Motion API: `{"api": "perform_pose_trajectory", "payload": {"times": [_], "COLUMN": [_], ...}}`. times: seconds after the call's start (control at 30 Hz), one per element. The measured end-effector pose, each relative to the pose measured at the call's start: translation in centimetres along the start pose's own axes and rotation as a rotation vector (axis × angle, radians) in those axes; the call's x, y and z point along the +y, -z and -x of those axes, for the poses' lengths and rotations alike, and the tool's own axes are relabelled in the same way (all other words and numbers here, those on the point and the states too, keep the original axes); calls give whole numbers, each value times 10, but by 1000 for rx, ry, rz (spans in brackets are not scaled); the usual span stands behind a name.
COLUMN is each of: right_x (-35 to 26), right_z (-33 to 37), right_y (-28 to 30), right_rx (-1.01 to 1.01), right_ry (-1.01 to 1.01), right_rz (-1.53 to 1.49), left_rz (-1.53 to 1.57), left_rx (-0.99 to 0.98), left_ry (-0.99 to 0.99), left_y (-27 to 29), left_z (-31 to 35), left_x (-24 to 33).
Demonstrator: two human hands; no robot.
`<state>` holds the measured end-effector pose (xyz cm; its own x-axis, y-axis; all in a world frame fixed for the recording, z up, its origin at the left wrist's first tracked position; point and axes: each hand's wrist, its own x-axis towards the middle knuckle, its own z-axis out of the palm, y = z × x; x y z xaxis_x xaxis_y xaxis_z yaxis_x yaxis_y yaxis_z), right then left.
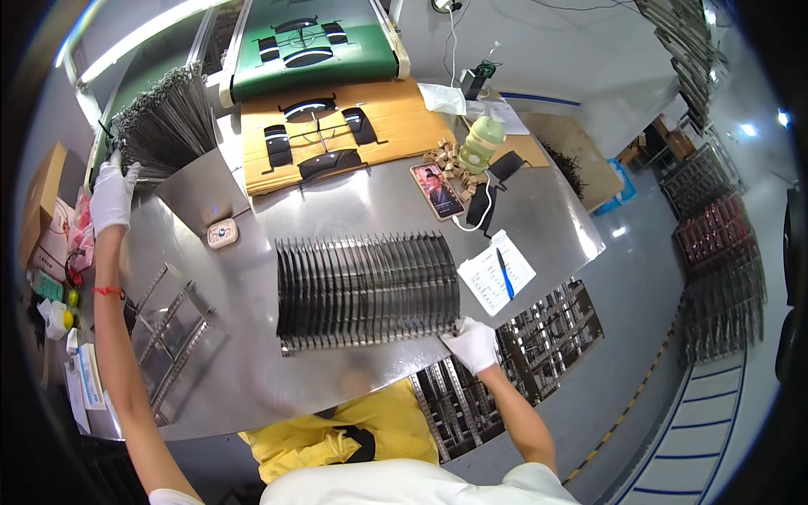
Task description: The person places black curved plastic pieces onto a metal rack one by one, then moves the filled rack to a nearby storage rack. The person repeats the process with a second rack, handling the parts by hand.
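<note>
My left hand [112,198], in a white glove, is stretched out to the far left with its thumb apart from its fingers. Its fingertips are beside a thick bundle of thin metal rods [172,122]; I see nothing clearly held in it. In front of me on the metal table lies a rack [366,290] packed with a row of dark curved strips. My right hand [473,345], gloved as well, has its fingers closed at the near right corner of this rack.
An empty metal frame [172,337] lies at left. Beyond the rack, black four-piece assemblies rest on cardboard [391,126] and a green conveyor [353,63]. A phone [438,192], green bottle [482,143], paper with blue pen [505,273] and small box [222,233] sit around. More racks [551,337] stand below the right edge.
</note>
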<state>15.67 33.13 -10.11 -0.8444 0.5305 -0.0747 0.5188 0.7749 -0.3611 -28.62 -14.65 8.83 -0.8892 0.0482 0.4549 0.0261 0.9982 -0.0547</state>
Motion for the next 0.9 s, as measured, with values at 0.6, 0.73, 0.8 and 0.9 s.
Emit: {"api": "perform_pose_trajectory", "payload": {"times": [0.6, 0.73, 0.8, 0.9], "right_x": [28, 18, 17, 7], "right_z": [24, 26, 26, 19], "right_y": [13, 23, 28, 31], "right_rx": [-126, -110, -145, -242], "right_ry": [-16, 8, 14, 89], "right_rz": [130, 208, 271, 353], "left_rz": [320, 728, 845, 1157], "left_rx": [-129, -252, -188, 43], "left_ry": [-130, 10, 17, 67], "left_y": [-5, 1, 14, 91], "left_z": [-48, -56, -57, -69], "left_x": [-46, -35, -26, -67]}}
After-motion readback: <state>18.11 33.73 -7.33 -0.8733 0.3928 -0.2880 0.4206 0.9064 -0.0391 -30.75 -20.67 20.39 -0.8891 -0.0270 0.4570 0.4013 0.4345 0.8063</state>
